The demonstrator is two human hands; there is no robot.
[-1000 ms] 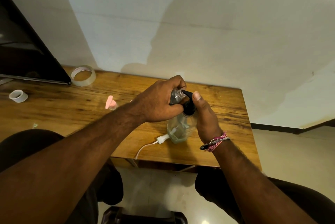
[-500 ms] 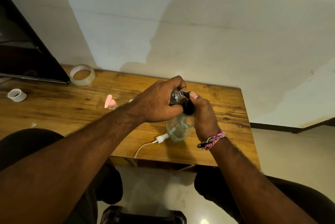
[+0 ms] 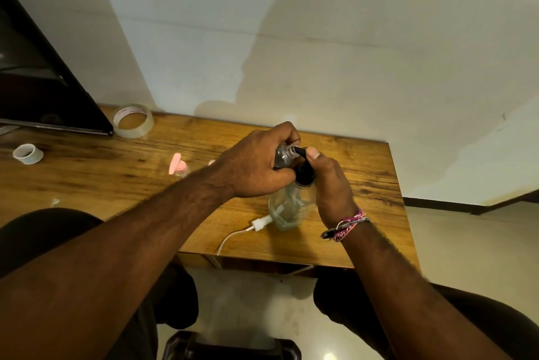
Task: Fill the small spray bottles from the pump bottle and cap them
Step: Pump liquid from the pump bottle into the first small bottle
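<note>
Little has shifted since a second ago: the right hand has sunk slightly on the black pump head, thumb pressing it. The left hand grips a small spray bottle, mouth at the nozzle. Filling is underway, I judge. The pump bottle stands on the counter. A pink-capped bottle waits farther left. Next: release, pump again, keeping the mouth aligned.
</note>
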